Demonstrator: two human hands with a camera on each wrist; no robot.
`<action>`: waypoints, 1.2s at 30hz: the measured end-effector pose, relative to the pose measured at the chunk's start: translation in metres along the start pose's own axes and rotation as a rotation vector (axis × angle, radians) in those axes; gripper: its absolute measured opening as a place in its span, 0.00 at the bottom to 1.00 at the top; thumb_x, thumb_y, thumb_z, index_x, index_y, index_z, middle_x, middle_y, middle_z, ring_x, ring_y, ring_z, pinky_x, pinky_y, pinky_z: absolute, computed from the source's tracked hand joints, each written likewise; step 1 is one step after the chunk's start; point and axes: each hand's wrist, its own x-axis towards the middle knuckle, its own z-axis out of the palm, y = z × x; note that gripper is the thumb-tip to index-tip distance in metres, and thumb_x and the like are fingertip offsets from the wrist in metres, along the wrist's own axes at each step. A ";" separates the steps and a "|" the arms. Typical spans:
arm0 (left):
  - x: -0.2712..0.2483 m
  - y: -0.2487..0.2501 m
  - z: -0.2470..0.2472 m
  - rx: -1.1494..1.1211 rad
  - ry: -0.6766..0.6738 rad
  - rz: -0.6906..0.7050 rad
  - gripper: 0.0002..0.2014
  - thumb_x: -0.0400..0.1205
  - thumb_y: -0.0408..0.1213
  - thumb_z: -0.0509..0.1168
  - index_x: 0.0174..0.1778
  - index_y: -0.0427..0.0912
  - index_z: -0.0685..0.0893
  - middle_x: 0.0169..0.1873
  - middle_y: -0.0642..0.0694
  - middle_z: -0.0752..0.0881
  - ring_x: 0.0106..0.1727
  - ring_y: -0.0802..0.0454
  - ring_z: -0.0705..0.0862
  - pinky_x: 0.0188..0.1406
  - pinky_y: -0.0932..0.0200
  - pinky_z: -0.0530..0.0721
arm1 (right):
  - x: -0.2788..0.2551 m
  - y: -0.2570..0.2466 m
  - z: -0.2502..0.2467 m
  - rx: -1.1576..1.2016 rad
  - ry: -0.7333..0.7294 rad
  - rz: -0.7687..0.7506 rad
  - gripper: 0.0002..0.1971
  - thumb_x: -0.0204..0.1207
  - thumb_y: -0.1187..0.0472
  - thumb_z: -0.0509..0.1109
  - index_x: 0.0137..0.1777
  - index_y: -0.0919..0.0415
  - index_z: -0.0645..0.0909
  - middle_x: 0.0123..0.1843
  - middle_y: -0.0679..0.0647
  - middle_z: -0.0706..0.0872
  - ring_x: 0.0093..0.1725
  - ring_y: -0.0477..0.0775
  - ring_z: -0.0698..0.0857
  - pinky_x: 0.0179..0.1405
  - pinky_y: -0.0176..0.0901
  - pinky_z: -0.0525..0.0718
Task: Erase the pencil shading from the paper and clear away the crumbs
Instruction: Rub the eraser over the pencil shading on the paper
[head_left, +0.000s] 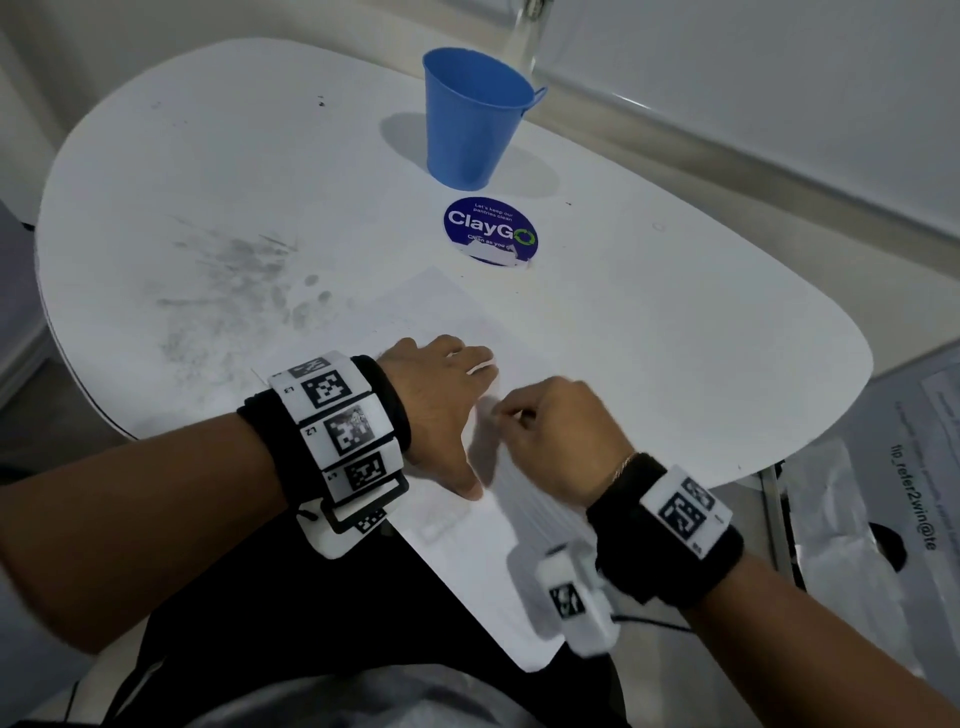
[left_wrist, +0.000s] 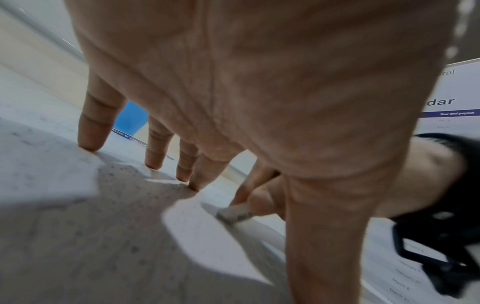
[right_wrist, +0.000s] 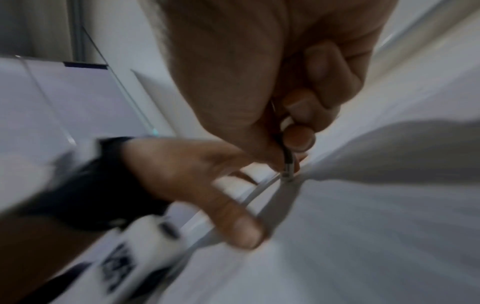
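A white sheet of paper lies on the white table, its near end hanging over the table's front edge. My left hand presses on the sheet with straight, spread fingers, thumb stretched toward me. Just to its right, my right hand pinches a small grey-white eraser between thumb and fingertips; the eraser's tip touches the paper. The right wrist view is motion-blurred. Fine dark specks dot the surface under my left palm. Any shading is too faint to make out.
A blue metal bucket stands upright at the back of the table, with a round blue ClayGo sticker in front of it. Grey smudges mark the tabletop left of the paper. Printed sheets lie off the right edge.
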 end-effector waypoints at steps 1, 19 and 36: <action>0.000 0.000 0.000 0.000 0.005 0.001 0.57 0.68 0.76 0.68 0.85 0.45 0.58 0.86 0.54 0.54 0.86 0.49 0.53 0.79 0.41 0.68 | -0.006 -0.005 0.002 0.002 -0.043 -0.024 0.11 0.80 0.58 0.67 0.43 0.52 0.92 0.28 0.45 0.85 0.29 0.46 0.81 0.35 0.41 0.79; 0.000 0.001 -0.001 0.004 0.001 -0.004 0.58 0.68 0.76 0.67 0.87 0.46 0.55 0.87 0.54 0.51 0.88 0.49 0.51 0.80 0.42 0.66 | -0.006 0.000 -0.003 -0.014 -0.069 -0.029 0.10 0.80 0.58 0.68 0.46 0.50 0.92 0.32 0.43 0.88 0.33 0.45 0.82 0.37 0.39 0.79; -0.001 0.001 -0.003 0.019 -0.034 -0.010 0.59 0.70 0.76 0.67 0.88 0.45 0.51 0.88 0.54 0.48 0.88 0.49 0.48 0.81 0.42 0.66 | -0.007 -0.001 -0.001 0.013 -0.066 0.010 0.10 0.80 0.58 0.67 0.46 0.51 0.92 0.36 0.44 0.88 0.35 0.45 0.83 0.38 0.40 0.78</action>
